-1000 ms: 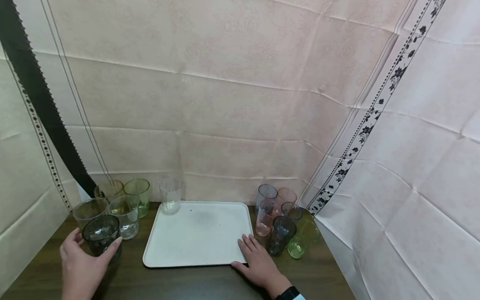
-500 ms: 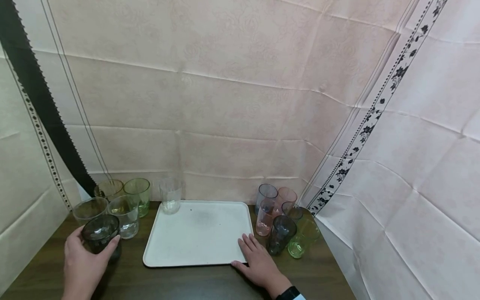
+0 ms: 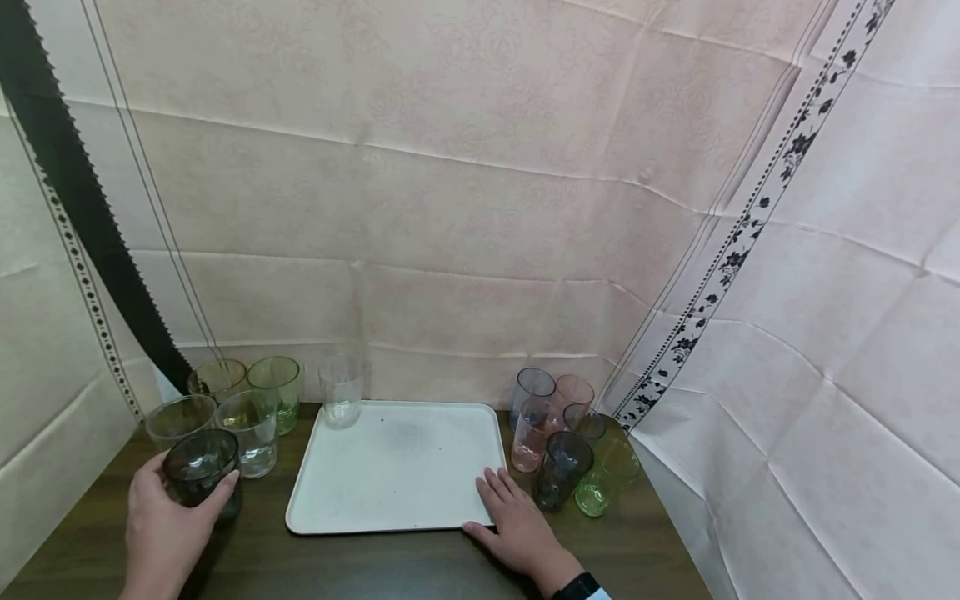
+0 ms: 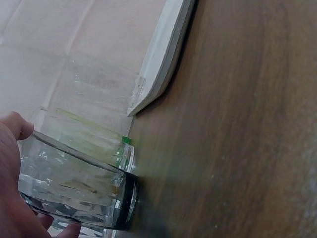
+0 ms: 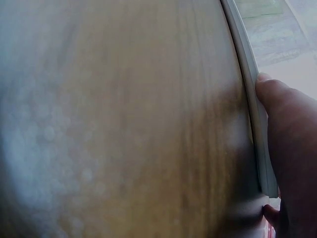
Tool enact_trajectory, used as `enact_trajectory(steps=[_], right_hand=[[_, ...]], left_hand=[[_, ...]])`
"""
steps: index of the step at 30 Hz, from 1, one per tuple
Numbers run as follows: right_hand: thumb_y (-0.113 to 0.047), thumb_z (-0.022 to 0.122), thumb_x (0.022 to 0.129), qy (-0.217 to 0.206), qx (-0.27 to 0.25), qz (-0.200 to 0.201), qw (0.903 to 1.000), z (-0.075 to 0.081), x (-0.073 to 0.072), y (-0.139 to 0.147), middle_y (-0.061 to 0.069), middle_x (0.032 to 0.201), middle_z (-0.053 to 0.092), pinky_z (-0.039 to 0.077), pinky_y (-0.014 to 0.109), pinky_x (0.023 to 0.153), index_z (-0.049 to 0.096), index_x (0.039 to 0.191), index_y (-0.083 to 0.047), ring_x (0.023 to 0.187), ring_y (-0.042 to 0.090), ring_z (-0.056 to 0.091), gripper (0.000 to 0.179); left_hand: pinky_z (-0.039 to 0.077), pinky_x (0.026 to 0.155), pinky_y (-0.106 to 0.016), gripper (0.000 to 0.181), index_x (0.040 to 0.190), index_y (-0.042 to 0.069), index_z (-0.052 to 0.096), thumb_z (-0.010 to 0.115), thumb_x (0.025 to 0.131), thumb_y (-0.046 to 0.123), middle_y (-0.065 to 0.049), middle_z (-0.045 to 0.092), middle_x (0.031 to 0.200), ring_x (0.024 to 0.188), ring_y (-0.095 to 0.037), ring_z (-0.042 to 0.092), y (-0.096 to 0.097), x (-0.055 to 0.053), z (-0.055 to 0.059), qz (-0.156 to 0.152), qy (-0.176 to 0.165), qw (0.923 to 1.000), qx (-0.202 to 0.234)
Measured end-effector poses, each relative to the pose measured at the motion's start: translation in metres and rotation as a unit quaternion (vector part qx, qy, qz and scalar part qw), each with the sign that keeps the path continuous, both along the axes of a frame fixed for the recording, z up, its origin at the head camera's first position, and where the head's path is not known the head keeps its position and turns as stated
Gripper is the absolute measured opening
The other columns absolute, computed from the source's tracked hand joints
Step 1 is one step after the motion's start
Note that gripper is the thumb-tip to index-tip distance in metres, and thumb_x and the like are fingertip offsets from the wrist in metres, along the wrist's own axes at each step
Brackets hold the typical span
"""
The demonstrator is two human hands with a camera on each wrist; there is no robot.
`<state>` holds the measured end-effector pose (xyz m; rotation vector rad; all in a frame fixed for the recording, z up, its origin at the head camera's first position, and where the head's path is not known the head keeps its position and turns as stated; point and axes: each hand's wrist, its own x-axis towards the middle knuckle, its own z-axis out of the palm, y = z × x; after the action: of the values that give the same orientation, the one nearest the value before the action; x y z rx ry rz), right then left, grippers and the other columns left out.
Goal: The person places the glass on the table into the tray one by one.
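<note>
My left hand (image 3: 168, 529) grips a dark smoky glass tumbler (image 3: 202, 471) at the left of the table, thumb on its near right side and fingers round its left. In the left wrist view the thumb and fingertips hold this upright tumbler (image 4: 74, 183) near its rim, its base close to the tabletop. My right hand (image 3: 513, 525) lies with fingers extended over the front right corner of a white tray (image 3: 405, 475). The right wrist view shows the thumb against the tray's edge (image 5: 247, 84). One clear glass (image 3: 342, 396) stands on the tray's back left corner.
Behind the dark tumbler stand a clear glass (image 3: 251, 433), a green-tinted glass (image 3: 277, 392), an amber one (image 3: 217, 379) and another pale one (image 3: 176, 421). Right of the tray cluster several tall glasses, including a dark one (image 3: 561, 473) and a green one (image 3: 603, 479). Patterned cloth (image 3: 450, 208) hangs behind.
My left hand has come in slightly round the dark tumbler, its fingers now nearer the glass. The right hand, tray and other glasses stay where they were.
</note>
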<state>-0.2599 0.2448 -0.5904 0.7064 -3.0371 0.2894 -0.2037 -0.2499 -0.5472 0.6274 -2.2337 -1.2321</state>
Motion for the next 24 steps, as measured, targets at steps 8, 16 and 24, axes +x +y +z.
enact_trajectory(steps=[8, 16, 24], right_hand=[[-0.076, 0.039, 0.099, 0.0, -0.001, 0.001, 1.0, 0.0, -0.001, 0.0, 0.005, 0.17, 0.029, 0.033, 0.057, 0.118, 0.038, 0.164, -0.018, 0.156, 0.028, 0.016, 0.087], [-0.076, 0.039, 0.099, 0.002, 0.001, 0.001, 1.0, 0.0, 0.0, 0.0, 0.006, 0.17, 0.029, 0.033, 0.057, 0.118, 0.038, 0.164, -0.018, 0.156, 0.028, 0.016, 0.087], [-0.075, 0.041, 0.1, -0.002, -0.005, 0.002, 1.0, 0.002, 0.001, 0.0, 0.006, 0.169, 0.03, 0.032, 0.057, 0.118, 0.039, 0.163, -0.017, 0.156, 0.028, 0.016, 0.086]], left_hand=[[0.037, 0.103, -0.065, 0.108, 0.16, -0.001, 0.028, 0.085, 0.082, 0.047, -0.031, 0.038, 0.152, 0.132, -0.048, 0.042, 0.003, 0.005, 0.005, -0.01, 0.004, 0.9999, 0.008], [0.036, 0.105, -0.068, 0.11, 0.16, -0.002, 0.029, 0.085, 0.081, 0.051, -0.033, 0.04, 0.152, 0.135, -0.05, 0.042, 0.011, 0.009, 0.012, -0.039, 0.0, 0.9992, 0.009], [0.039, 0.103, -0.069, 0.113, 0.161, -0.001, 0.027, 0.083, 0.081, 0.056, -0.032, 0.04, 0.152, 0.136, -0.049, 0.042, 0.025, 0.011, 0.022, -0.057, -0.018, 0.9982, 0.004]])
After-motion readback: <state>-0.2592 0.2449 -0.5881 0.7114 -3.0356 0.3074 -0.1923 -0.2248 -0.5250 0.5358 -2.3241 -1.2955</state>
